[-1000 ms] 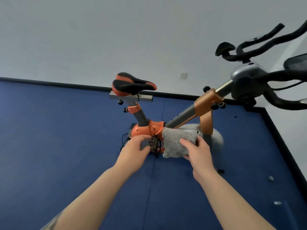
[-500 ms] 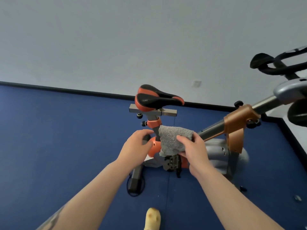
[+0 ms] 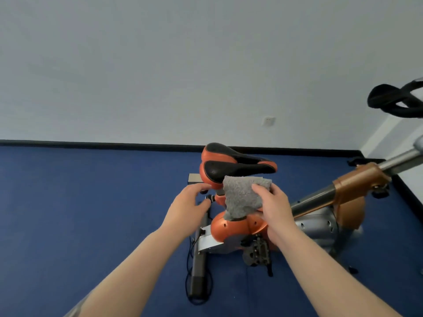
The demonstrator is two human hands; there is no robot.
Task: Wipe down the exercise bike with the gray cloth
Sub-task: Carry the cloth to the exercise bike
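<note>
1. Right hand (image 3: 274, 208) grips the gray cloth (image 3: 243, 196); thumb lies over the cloth's front face, fingers curl behind it, clamped on the fabric; cloth hangs in a crumpled sheet just under the saddle (image 3: 233, 167), covering the seat post area; its lower edge touches the orange frame housing (image 3: 238, 226).
2. Left hand (image 3: 186, 207) sits just left of the seat post, beside the small black adjustment knob (image 3: 208, 197); fingers loosely curled and slightly apart, holding nothing; whether the fingertips touch the knob cannot be told.
3. Exercise bike (image 3: 320, 225) stands on the blue floor (image 3: 91, 202); saddle is black with orange sides, nose pointing right; gray metal slider bar (image 3: 194, 178) shows under the saddle's left end.
4. Copper-coloured clamp (image 3: 359, 181) wraps the slanted gray stem rising to the right; black handlebar (image 3: 389, 101) is cut off by the right edge.
5. Black pedal (image 3: 257, 251) hangs below the orange housing; dark rear stabiliser bar (image 3: 199, 266) lies on the floor with a black cable looped beside it.
6. White wall (image 3: 183, 65) behind; black skirting along its base; small wall socket (image 3: 269, 121) above the saddle.
</note>
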